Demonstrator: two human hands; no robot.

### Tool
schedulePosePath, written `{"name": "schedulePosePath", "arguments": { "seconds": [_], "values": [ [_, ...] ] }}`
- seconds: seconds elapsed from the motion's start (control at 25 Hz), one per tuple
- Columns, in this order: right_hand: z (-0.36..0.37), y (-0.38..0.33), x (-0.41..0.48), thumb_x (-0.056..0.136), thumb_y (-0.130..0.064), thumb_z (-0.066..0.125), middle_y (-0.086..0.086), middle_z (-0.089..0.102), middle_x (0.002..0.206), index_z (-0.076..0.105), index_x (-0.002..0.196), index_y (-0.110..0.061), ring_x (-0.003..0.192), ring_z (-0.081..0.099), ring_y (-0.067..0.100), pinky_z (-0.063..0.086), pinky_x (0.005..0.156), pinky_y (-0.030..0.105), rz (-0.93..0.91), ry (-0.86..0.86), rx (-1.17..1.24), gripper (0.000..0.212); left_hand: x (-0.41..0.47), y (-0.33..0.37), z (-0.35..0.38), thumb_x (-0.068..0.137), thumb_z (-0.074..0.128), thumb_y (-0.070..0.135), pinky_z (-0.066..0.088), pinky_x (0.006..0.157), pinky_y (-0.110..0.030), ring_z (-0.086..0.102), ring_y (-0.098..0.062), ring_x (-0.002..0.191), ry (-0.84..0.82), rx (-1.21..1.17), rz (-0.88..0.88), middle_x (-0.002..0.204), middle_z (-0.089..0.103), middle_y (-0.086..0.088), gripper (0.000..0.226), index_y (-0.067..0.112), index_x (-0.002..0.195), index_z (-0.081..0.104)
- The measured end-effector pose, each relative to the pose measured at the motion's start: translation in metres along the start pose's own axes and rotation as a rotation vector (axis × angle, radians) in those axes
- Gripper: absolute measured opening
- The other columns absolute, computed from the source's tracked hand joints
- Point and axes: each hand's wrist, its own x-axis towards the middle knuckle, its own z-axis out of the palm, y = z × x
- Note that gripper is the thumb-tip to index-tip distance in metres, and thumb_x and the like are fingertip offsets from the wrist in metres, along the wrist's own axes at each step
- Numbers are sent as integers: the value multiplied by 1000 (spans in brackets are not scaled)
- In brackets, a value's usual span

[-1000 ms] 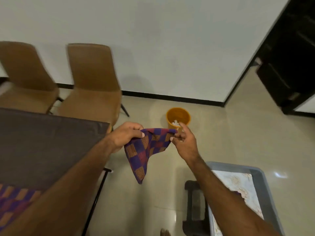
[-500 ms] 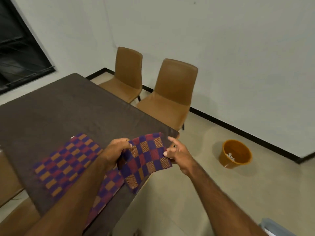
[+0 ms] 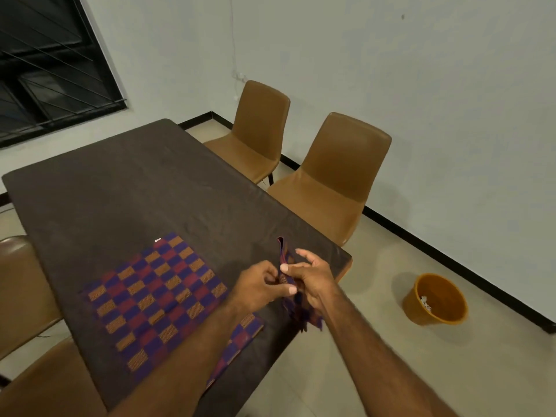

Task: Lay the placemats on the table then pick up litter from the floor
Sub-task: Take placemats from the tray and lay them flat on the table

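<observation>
Left grip (image 3: pixel 258 285): pinched tight on the bunched mat (image 3: pixel 283 254).
Right grip (image 3: pixel 313 279): clamped on that mat too.
Bunched mat: hanging over the bench (image 3: pixel 135 191) corner.
Flat mat (image 3: pixel 156 296): lying on the bench.
Bucket (image 3: pixel 436 299): on the floor, well apart.

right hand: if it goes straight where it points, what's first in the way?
Besides the folded placemat that the right hand and left hand hold, likely the bare table top beyond, right of the laid placemat. Its height above the table is unclear.
</observation>
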Motion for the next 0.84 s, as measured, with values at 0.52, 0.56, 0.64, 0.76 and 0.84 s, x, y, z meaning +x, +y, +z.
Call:
{"name": "schedulePosePath", "arguments": {
  "seconds": [0.52, 0.56, 0.64, 0.76, 0.84],
  "values": [
    [-13, -17, 41, 82, 9, 74, 13, 76, 97, 51, 142, -13, 85, 75, 22, 59, 68, 32, 104, -148, 97, 68, 39, 14, 1, 92, 71, 20, 62, 81, -51, 76, -29, 88, 35, -345, -98, 95, 77, -16, 17, 6, 101, 72],
    [-17, -22, 46, 82, 8, 75, 12, 76, 95, 52, 140, -14, 83, 75, 21, 58, 68, 31, 104, -161, 43, 67, 44, 16, 2, 93, 67, 13, 62, 81, -52, 76, -30, 87, 52, -341, -120, 95, 76, -18, 13, 4, 100, 71],
    [-22, -35, 56, 83, 8, 72, 10, 75, 90, 53, 136, -19, 73, 72, 18, 56, 58, 28, 91, -165, -71, 62, 53, 21, 4, 94, 61, 6, 62, 80, -52, 75, -32, 87, 83, -298, -159, 93, 76, -19, 12, 2, 96, 72],
    [-39, -61, 81, 88, 2, 65, 6, 71, 81, 51, 138, -19, 66, 68, 14, 55, 56, 26, -28, -92, -361, 56, 66, 29, -7, 92, 60, 4, 64, 67, -46, 75, -29, 76, 225, -141, -196, 81, 75, -15, 16, 5, 84, 73],
    [-55, -83, 100, 90, -4, 65, 5, 73, 94, 48, 143, -21, 83, 72, 16, 62, 74, 33, -155, -46, -615, 58, 76, 34, -28, 89, 61, 1, 61, 54, -33, 72, -24, 69, 345, -6, -191, 74, 74, -10, 19, 9, 78, 73]
  ]
}}
